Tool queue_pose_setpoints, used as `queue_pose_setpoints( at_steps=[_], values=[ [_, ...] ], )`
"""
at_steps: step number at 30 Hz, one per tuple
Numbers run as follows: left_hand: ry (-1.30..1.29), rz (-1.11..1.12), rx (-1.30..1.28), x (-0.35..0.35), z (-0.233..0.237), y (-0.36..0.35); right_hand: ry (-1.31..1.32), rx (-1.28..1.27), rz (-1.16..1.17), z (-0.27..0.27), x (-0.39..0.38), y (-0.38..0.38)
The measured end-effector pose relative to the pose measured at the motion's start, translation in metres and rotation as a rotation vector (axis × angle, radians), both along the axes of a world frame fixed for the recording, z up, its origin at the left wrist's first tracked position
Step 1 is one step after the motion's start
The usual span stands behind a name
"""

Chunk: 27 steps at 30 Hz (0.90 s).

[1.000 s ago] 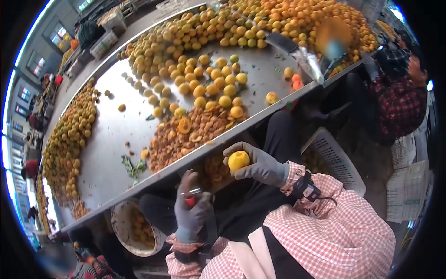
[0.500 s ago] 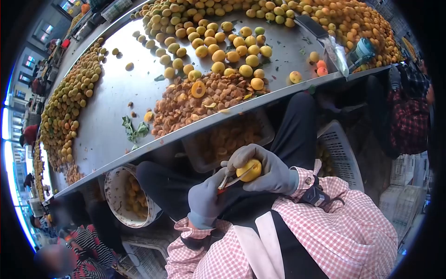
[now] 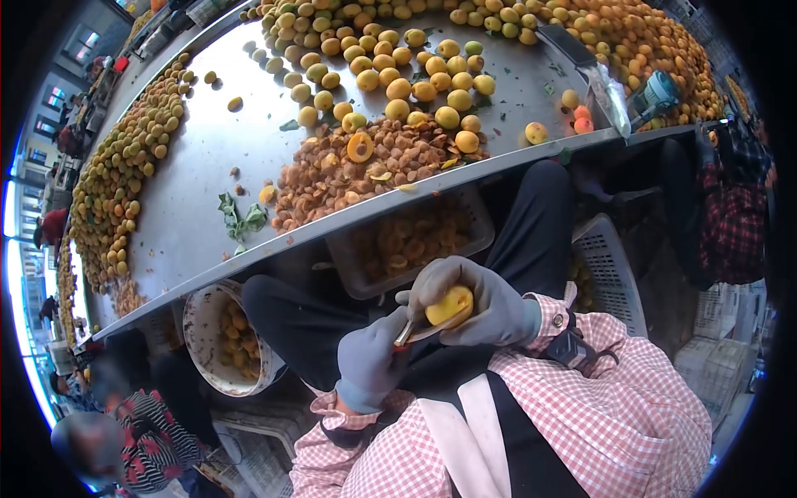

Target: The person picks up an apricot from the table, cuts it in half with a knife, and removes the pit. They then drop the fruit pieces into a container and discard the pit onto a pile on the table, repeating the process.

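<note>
My right hand (image 3: 486,300), in a grey glove, grips a yellow fruit (image 3: 449,305) above my lap. My left hand (image 3: 371,357), also gloved in grey, is closed round a small knife (image 3: 405,334) with a reddish handle. The knife's blade lies along the lower side of the fruit. Beyond my hands a clear plastic tub (image 3: 361,286) of cut fruit pieces sits under the table edge. On the metal table (image 3: 207,183) above it is a pile of brown pits and pieces (image 3: 332,178), with one cut fruit half on top.
Whole yellow fruits (image 3: 398,89) lie across the table. A white bucket (image 3: 193,332) holding fruit stands at the left, and a white basket (image 3: 613,266) at the right. A phone (image 3: 567,44) and a teal bottle (image 3: 660,90) are at the back right. Other people sit on both sides.
The fruit has turned in my right hand, and the knife blade has moved from its face to its lower side. The whole view has shifted slightly.
</note>
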<state>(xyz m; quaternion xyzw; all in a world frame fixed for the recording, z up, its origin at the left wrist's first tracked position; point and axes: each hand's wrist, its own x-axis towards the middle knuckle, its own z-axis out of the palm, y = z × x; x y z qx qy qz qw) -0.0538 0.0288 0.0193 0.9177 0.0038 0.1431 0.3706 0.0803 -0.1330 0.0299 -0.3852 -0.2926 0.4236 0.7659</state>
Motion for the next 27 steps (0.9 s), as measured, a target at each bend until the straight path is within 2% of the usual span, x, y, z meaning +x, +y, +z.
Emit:
queue_pose_setpoints(
  at_steps=[2, 7, 9, 16, 17, 18, 19, 21, 22, 23, 25, 27],
  values=[
    [0.033, -0.018, 0.053, 0.0, -0.005, 0.0, -0.044, 0.017, 0.0, 0.0, -0.003, 0.001],
    [0.116, 0.068, 0.093, 0.006, -0.002, -0.004, 0.204, -0.063, -0.059, -0.007, -0.009, 0.002],
    [0.141, 0.09, 0.095, 0.01, -0.006, -0.006, 0.199, -0.045, -0.084, -0.008, -0.011, 0.006],
    [0.203, 0.136, -0.05, 0.025, -0.017, -0.005, 0.25, -0.075, -0.132, 0.0, -0.003, 0.019],
    [0.249, 0.158, -0.092, 0.026, -0.018, -0.005, 0.249, -0.075, -0.13, -0.002, 0.0, 0.019],
    [0.364, 0.172, -0.142, 0.027, -0.018, -0.004, 0.108, -0.18, -0.132, -0.007, 0.004, 0.019],
    [0.361, 0.172, -0.141, 0.027, -0.018, -0.005, -0.033, -0.284, -0.136, -0.011, 0.007, 0.017],
    [0.325, 0.087, -0.343, 0.027, -0.013, -0.011, 0.003, -0.256, -0.121, -0.009, 0.006, 0.015],
    [0.353, 0.059, -0.463, 0.026, -0.008, -0.012, 0.234, -0.189, -0.125, -0.006, 0.002, 0.015],
    [0.351, 0.061, -0.464, 0.027, -0.006, -0.014, 0.463, -0.12, -0.127, -0.003, -0.002, 0.016],
    [0.336, 0.052, -0.601, 0.028, -0.003, -0.015, 0.511, -0.065, -0.138, -0.006, -0.005, 0.021],
    [0.368, 0.064, -0.528, 0.027, -0.005, -0.012, 0.505, -0.036, -0.154, -0.008, -0.007, 0.023]
  ],
)
